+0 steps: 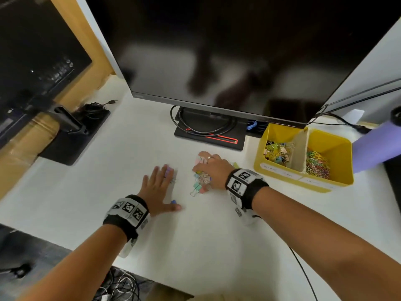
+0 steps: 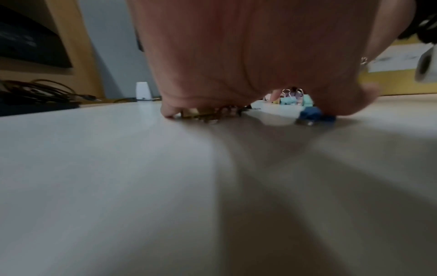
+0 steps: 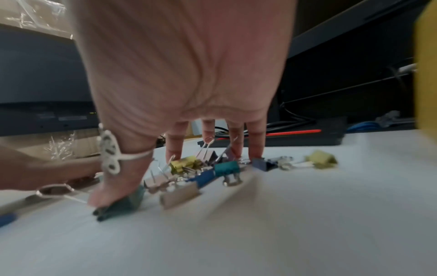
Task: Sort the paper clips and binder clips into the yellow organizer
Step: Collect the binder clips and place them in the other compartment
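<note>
Many clips are already sorted into the organizer point(image 1: 280, 177); binder clips point(image 1: 200, 181) remain under the spread right hand point(image 1: 209, 169), ungripped, left hand point(image 1: 157, 189) flat.

Binder clips point(image 1: 200, 181) heaped on the desk point(image 1: 217, 235) before the monitor stand point(image 1: 209, 131), under the right hand point(image 1: 209, 170). Left hand point(image 1: 156, 187) flat just left. Organizer point(image 1: 282, 174) right, holding clips in both compartments.
</note>
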